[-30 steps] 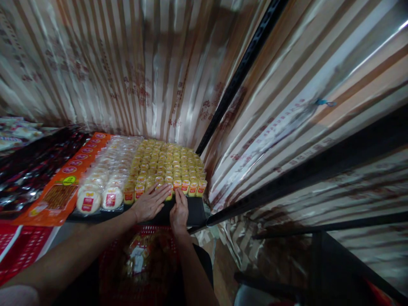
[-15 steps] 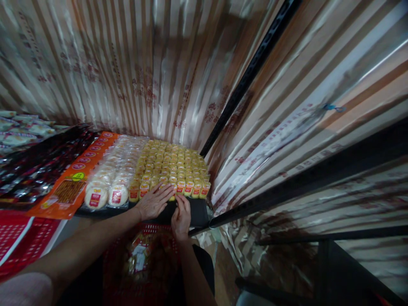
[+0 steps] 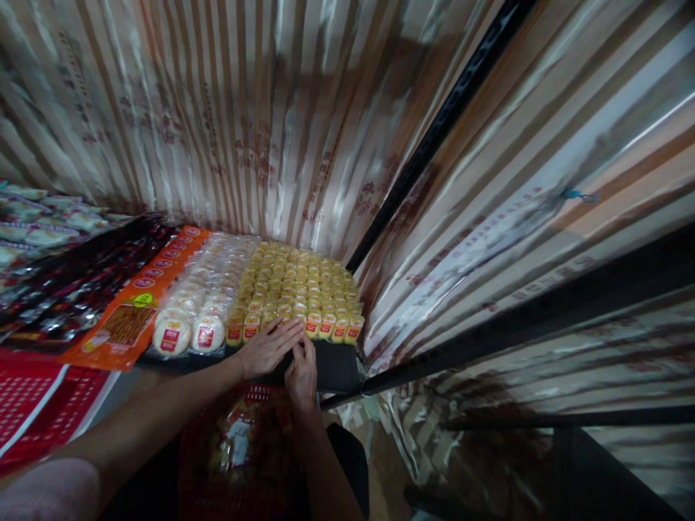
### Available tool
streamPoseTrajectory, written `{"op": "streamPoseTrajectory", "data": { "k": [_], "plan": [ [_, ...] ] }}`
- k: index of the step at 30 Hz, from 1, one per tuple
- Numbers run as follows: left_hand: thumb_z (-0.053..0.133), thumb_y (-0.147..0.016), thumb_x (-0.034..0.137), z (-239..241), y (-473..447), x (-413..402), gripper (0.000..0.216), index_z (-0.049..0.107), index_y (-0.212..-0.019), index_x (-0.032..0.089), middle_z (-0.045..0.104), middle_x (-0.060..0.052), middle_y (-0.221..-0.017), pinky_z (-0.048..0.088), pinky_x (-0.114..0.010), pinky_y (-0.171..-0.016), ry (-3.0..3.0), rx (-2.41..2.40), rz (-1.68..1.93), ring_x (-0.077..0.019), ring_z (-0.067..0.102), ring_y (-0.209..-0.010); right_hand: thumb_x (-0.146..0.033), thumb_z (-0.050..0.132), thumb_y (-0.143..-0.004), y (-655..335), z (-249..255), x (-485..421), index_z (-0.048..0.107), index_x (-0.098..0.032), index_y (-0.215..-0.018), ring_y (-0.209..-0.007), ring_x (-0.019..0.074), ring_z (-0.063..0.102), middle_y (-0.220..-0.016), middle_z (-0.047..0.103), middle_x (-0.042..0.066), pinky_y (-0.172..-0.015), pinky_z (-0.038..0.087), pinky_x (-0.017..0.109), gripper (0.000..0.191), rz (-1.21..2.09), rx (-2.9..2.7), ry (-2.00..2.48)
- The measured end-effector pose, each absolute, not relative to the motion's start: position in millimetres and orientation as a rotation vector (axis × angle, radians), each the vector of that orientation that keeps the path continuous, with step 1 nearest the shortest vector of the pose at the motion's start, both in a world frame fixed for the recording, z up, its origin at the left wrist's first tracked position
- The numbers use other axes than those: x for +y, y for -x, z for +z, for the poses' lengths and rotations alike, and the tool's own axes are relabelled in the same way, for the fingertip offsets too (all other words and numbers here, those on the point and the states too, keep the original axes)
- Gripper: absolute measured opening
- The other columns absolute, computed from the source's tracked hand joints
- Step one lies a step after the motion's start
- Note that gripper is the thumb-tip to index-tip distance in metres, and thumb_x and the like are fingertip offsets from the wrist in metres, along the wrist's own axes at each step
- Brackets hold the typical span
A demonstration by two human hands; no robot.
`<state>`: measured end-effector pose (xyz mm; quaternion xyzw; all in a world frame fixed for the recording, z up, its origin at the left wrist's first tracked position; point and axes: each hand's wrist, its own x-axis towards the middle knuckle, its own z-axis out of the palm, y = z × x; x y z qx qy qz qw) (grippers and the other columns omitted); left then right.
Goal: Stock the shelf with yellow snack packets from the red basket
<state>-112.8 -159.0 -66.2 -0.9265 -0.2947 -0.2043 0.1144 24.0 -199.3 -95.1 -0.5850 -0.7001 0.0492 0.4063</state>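
Note:
Rows of small yellow wrapped snack packets (image 3: pixel 296 282) with red and yellow labels stand packed on a black shelf (image 3: pixel 337 367). My left hand (image 3: pixel 271 349) lies flat against the front of these packets, fingers stretched out and covering several of them. Just below its fingertips is my right hand (image 3: pixel 301 373), its fingers curled closed and raised to the packets' front edge. Whatever its fingers hold, if anything, is hidden. Beside the yellow packets are clear-wrapped round white crackers (image 3: pixel 208 333) with red labels.
An orange snack bag (image 3: pixel 124 322) and dark glossy packets (image 3: pixel 70 289) lie further left, with white packets (image 3: pixel 48 217) behind. A red basket (image 3: pixel 260 393) holding wrapped goods is below my hands; another red basket (image 3: pixel 27 405) is at left. Black posts (image 3: pixel 434 130) and striped sheeting surround the shelf.
My right hand has shifted slightly left and closed up more, coming under the left fingertips. My left hand stays against the packets. The view has shifted a little.

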Motion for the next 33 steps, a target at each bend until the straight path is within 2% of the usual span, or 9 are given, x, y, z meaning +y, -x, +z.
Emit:
{"op": "streamPoseTrajectory", "data": {
  "k": [8,13,19,23,26,33],
  "plan": [
    [0.037,-0.090,0.021,-83.0,120.3,-177.9,0.040,0.045,-0.129,0.016,0.056,-0.008,-0.125,0.026,-0.038,-0.106,2.638,-1.011,-0.613,-0.0200,0.042,-0.123,0.000,0.032,-0.075,-28.5,-94.6,-198.9,0.052,-0.018,-0.126,-0.115,0.0179,0.048,-0.123,0.051,0.013,-0.097,0.044,0.036,0.057,0.195,-1.753,1.389],
    [0.035,-0.089,0.021,-94.9,118.2,-194.9,0.043,0.043,-0.131,0.014,0.051,-0.010,-0.131,0.026,-0.038,-0.105,2.552,-1.249,-0.604,-0.0217,0.042,-0.123,0.000,0.032,-0.075,-28.6,-94.4,-199.6,0.048,-0.020,-0.129,-0.116,0.0174,0.047,-0.124,0.050,0.012,-0.097,0.044,0.036,0.060,0.189,-1.756,1.377],
    [0.037,-0.088,0.025,-93.2,107.4,-198.4,0.044,0.047,-0.127,0.007,0.046,-0.012,-0.135,0.021,-0.040,-0.110,2.467,-1.337,-0.680,-0.0252,0.029,-0.132,0.002,0.032,-0.072,-28.4,-92.9,-200.5,0.047,-0.020,-0.130,-0.117,0.0173,0.046,-0.125,0.049,0.011,-0.098,0.044,0.036,0.064,0.200,-1.768,1.387],
    [0.036,-0.087,0.021,-85.9,103.8,-198.6,0.048,0.040,-0.130,0.001,0.041,-0.017,-0.138,0.022,-0.041,-0.110,2.501,-1.329,-0.658,-0.0250,0.026,-0.134,0.002,0.032,-0.069,-28.6,-94.0,-201.0,0.046,-0.021,-0.131,-0.118,0.0175,0.045,-0.127,0.048,0.011,-0.098,0.044,0.036,0.067,0.207,-1.774,1.395],
    [0.036,-0.086,0.022,-81.8,103.5,-198.3,0.050,0.037,-0.133,0.002,0.038,-0.017,-0.140,0.022,-0.043,-0.110,2.535,-1.352,-0.643,-0.0249,0.024,-0.135,0.002,0.033,-0.068,-28.0,-95.5,-200.3,0.044,-0.021,-0.132,-0.118,0.0184,0.045,-0.128,0.047,0.010,-0.099,0.042,0.038,0.069,0.207,-1.784,1.416],
    [0.038,-0.087,0.025,-85.5,103.4,-197.6,0.049,0.041,-0.130,0.003,0.039,-0.016,-0.140,0.019,-0.043,-0.112,2.538,-1.352,-0.672,-0.0248,0.020,-0.136,0.001,0.034,-0.069,-25.8,-89.8,-202.6,0.043,-0.024,-0.132,-0.118,0.0186,0.044,-0.129,0.045,0.009,-0.097,0.044,0.038,0.069,0.176,-1.794,1.407]
  ]
}}
